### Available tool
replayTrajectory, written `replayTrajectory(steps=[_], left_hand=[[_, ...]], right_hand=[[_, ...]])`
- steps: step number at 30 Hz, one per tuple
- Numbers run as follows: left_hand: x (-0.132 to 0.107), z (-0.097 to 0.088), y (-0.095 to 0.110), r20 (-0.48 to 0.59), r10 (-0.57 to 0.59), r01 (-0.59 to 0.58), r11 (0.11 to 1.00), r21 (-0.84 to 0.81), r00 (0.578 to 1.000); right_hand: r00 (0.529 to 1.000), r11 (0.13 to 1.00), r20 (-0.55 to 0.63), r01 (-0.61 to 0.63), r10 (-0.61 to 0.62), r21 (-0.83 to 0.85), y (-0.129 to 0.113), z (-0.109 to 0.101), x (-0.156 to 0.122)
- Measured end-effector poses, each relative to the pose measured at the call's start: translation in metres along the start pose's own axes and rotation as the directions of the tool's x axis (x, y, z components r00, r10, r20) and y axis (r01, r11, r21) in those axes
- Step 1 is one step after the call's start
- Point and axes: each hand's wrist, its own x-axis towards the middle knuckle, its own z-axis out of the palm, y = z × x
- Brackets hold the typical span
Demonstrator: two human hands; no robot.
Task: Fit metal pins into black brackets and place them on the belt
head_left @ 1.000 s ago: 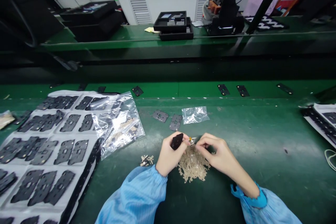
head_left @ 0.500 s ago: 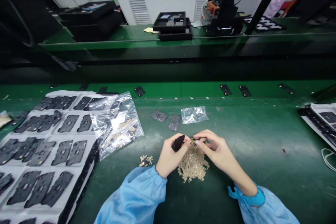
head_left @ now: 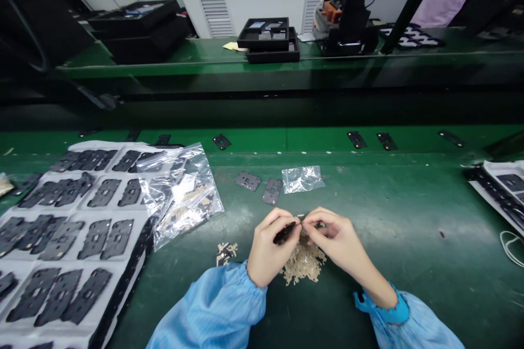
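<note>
My left hand [head_left: 268, 248] pinches a small black plate [head_left: 284, 233], seen almost edge-on, between thumb and fingers. My right hand [head_left: 331, 237] meets it at the fingertips, pinching a tiny beige piece [head_left: 303, 223] against the plate's end; the fingers hide most of that piece. Just below both hands lies a loose pile of beige die-cut pieces [head_left: 304, 263]. A smaller cluster of the same pieces [head_left: 226, 252] sits left of my left wrist. Blue sleeves cover both forearms.
A white sheet of black plates [head_left: 77, 234] lies left on the green bench, partly under a clear bag of beige pieces [head_left: 182, 196]. Two grey plates [head_left: 260, 185] and a crumpled clear bag [head_left: 302, 179] lie ahead. Another sheet [head_left: 497, 191] lies right.
The black plate has turned from showing its face to nearly edge-on, and it now lies closer to my right fingertips. Both hands have drawn slightly together.
</note>
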Motion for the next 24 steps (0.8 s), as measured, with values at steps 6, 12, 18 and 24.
replayTrajectory(steps=[6, 12, 18, 24], left_hand=[[-0.005, 0.003, -0.004, 0.015, 0.074, -0.076, 0.992, 0.102, 0.997], [-0.004, 0.000, -0.002, -0.008, 0.056, -0.054, 0.988, 0.142, 0.998], [0.003, -0.007, -0.003, 0.052, -0.013, 0.004, 0.984, 0.178, 0.999], [-0.002, -0.007, -0.009, 0.219, -0.063, -0.026, 0.925, 0.380, 0.974]], right_hand=[[0.968, 0.919, 0.102, 0.250, -0.229, -0.306, -0.001, -0.001, -0.005], [0.991, 0.975, 0.032, 0.131, -0.128, -0.180, -0.001, 0.000, -0.006], [0.966, 0.986, -0.234, -0.079, 0.111, 0.143, 0.001, -0.016, 0.004], [0.964, 0.971, -0.204, -0.130, 0.172, 0.203, 0.003, -0.017, 0.007]])
